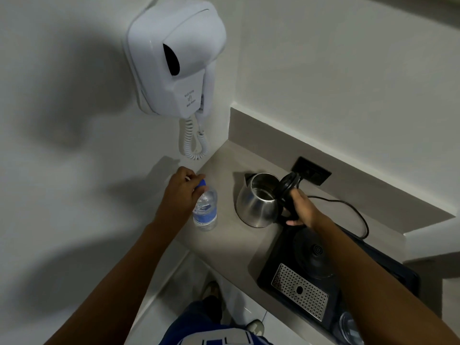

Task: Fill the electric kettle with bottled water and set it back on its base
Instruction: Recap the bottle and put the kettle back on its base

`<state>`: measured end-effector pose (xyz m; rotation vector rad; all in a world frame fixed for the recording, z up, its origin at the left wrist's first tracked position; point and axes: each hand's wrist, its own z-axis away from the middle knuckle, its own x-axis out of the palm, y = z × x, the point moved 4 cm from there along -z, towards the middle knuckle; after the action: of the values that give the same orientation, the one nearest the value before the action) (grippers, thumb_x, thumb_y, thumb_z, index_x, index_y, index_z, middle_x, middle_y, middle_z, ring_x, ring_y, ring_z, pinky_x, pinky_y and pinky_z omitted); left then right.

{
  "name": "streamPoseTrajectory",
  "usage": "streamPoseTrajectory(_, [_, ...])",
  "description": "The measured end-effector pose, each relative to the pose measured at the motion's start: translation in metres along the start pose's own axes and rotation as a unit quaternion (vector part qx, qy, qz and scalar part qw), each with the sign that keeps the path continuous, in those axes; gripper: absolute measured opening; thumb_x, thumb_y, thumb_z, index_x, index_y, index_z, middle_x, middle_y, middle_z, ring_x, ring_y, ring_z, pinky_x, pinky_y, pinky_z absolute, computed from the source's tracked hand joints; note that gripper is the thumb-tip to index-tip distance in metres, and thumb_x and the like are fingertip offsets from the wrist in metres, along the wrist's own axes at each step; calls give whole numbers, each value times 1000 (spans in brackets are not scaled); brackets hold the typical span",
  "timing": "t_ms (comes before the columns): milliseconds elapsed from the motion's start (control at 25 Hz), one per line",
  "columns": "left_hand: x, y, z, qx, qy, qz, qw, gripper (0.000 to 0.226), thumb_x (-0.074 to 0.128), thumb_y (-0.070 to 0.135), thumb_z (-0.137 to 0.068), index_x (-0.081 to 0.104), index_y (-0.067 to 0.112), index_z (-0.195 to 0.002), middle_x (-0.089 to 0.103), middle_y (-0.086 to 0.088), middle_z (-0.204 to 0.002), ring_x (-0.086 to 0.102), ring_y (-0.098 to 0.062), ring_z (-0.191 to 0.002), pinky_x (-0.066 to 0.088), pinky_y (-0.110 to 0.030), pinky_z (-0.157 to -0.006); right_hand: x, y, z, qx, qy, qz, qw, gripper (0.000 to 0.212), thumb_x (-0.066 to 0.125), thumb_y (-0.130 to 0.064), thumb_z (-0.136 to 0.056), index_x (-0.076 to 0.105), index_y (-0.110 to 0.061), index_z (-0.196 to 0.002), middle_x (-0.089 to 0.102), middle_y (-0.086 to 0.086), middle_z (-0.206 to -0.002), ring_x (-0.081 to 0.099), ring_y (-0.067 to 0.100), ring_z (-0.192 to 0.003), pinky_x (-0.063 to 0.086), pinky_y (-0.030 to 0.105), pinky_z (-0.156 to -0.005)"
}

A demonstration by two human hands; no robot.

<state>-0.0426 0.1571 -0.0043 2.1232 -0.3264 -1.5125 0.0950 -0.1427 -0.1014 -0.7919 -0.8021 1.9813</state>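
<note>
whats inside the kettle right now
The kettle stands on the counter with its lid flipped open. Only bare, shiny metal wall shows inside; no water is evident. The bottom is hidden by the rim and the viewing angle.

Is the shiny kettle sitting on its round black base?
Apart. In the head view the kettle stands on the bare counter, with the right hand on its handle; the base sits empty on the black tray.
</note>
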Motion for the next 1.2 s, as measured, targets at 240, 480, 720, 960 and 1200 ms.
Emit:
streamPoseTrajectory(240, [7, -7, 2, 12, -2, 24, 1000, 30, 64, 18, -89, 66, 4, -115, 57, -20, -106, 58, -32, -94, 39, -29, -84, -2, 2, -1, -4, 9, 7, 1000, 48, 42, -64, -95, 48, -29, -127, 54, 5, -132, 56, 9, -99, 61, 37, -63])
streamPoseTrajectory(480, [0, 3, 16, 30, 54, -41, 997, 63, 55, 50, -81, 51, 13, -132, 54, -13, -129, 48, -31, -115, 40, -43, -93, 9, -16, -7, 55, 44, 79, 994, 99, 64, -93, -49, 57, -19, -114, 60, 3, -113, 61, 26, -99, 60, 41, -62])
streamPoseTrajectory(720, [21, 46, 13, 173, 78, -63, 980, 48, 63, 43, -85, 54, 21, -126, 54, -7, -134, 49, -23, -115, 35, -34, -93, 15, -18, -11, 59, 78, 81, 992, 118, 76, -86, -42, 51, -13, -131, 56, 7, -121, 60, 30, -103, 57, 41, -61])
streamPoseTrajectory(960, [88, 75, -10, 168, -154, -67, 971, 65, 57, 43, -90, 34, 15, -144, 27, -9, -156, 24, -28, -142, 34, -49, -108, 4, -5, 13, -31, 35, 111, 993, 58, 87, -47, -72, 44, -21, -100, 59, 9, -114, 66, 27, -99, 66, 46, -65])
streamPoseTrajectory(1200, [110, 125, -30, 266, -166, -55, 948, 61, 44, 43, -96, 29, 13, -147, 10, -4, -161, 16, -22, -146, 22, -42, -115, -50, -15, 67, -94, 36, 99, 990, 53, 86, -42, -76, 44, -22, -101, 58, 4, -116, 67, 21, -99, 65, 36, -61])
